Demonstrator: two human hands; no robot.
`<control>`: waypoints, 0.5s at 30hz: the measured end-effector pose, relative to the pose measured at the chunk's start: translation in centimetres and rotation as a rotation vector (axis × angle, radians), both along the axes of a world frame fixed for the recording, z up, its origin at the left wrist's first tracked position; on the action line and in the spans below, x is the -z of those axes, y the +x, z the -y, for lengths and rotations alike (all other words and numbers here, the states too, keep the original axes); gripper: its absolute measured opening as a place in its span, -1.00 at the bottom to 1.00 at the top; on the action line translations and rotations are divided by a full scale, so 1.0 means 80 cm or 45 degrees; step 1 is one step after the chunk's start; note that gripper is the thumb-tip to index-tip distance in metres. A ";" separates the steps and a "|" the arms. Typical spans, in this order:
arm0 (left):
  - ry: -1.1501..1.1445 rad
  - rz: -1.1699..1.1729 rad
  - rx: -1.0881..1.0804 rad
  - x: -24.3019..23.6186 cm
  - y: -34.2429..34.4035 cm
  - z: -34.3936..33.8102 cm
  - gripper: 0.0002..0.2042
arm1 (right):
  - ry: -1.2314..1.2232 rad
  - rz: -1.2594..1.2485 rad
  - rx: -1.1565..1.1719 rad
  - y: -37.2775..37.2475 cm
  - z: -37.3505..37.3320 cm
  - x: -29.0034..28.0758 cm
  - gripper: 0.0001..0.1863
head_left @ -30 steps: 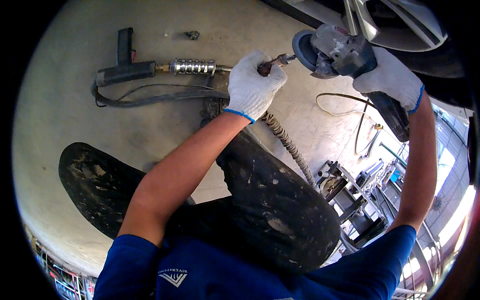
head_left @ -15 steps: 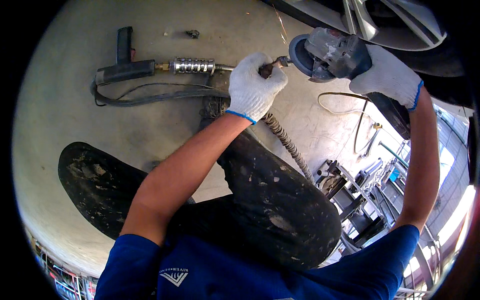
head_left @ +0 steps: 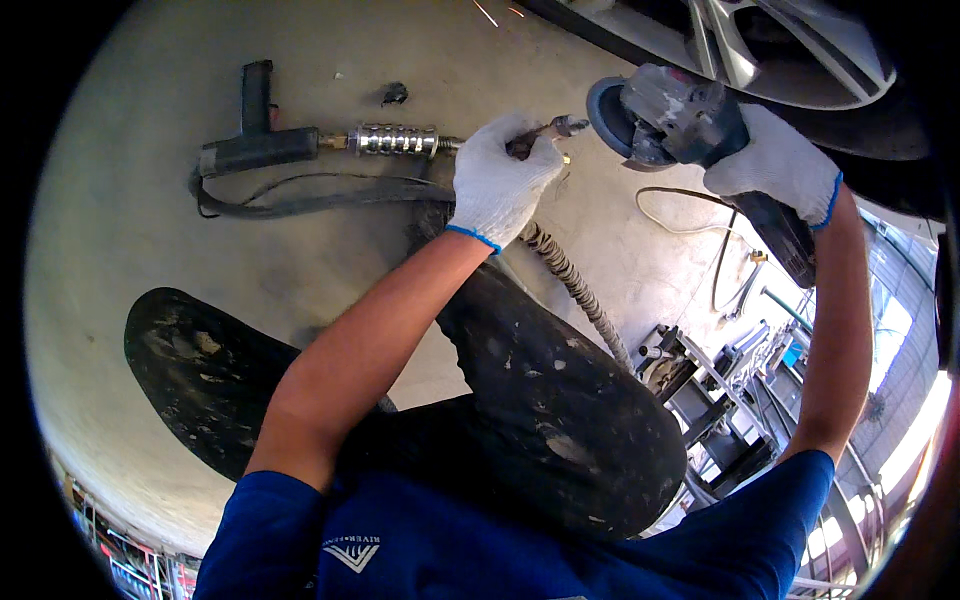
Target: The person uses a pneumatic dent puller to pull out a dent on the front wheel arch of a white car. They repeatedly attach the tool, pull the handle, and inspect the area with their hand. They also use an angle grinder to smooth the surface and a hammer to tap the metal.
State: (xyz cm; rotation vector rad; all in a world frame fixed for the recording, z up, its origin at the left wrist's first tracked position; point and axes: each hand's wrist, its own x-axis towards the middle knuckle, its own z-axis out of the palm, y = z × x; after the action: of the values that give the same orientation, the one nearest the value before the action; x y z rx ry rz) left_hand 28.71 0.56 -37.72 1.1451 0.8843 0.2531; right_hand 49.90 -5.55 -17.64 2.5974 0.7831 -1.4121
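My left hand (head_left: 503, 178), in a white knit glove with a blue cuff, is closed around the front end of a dent puller gun. The puller's metal tip (head_left: 570, 126) sticks out past the fingers. Behind the hand run its ribbed chrome slide weight (head_left: 395, 140) and black pistol-grip body (head_left: 262, 145). Gloved alike, my right hand (head_left: 775, 160) grips an angle grinder (head_left: 672, 112), whose disc (head_left: 610, 115) faces the tip with a small gap between them. The fingers around both tools are partly hidden.
A car wheel (head_left: 735, 50) stands at the top right. Thick black cables (head_left: 330, 197) and a ribbed hose (head_left: 580, 275) cross the concrete floor. Metal equipment (head_left: 720, 400) stands at right. A small dark scrap (head_left: 395, 93) lies near the gun. Sparks fly at the top.
The grinder has shifted slightly right and away from the tip, opening a gap. The puller gun has moved a little right and down in view. Both hands keep their hold.
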 end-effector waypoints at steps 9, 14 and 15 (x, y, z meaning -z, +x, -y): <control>-0.042 0.102 0.020 0.015 -0.002 -0.007 -0.78 | 0.041 -0.259 0.285 0.003 0.017 0.014 -0.49; -0.173 0.108 0.031 0.016 -0.003 -0.011 -0.77 | 0.083 -0.147 0.311 0.005 0.042 0.019 -0.44; -0.170 0.085 0.052 0.016 -0.004 -0.011 -0.77 | 0.076 -0.162 0.312 0.004 0.042 0.020 -0.43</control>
State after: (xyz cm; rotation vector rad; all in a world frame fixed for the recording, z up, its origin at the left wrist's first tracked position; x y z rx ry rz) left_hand 28.42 1.43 -39.00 1.0238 0.8059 0.1944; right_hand 50.25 -8.90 -19.25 2.7489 0.5412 -1.6561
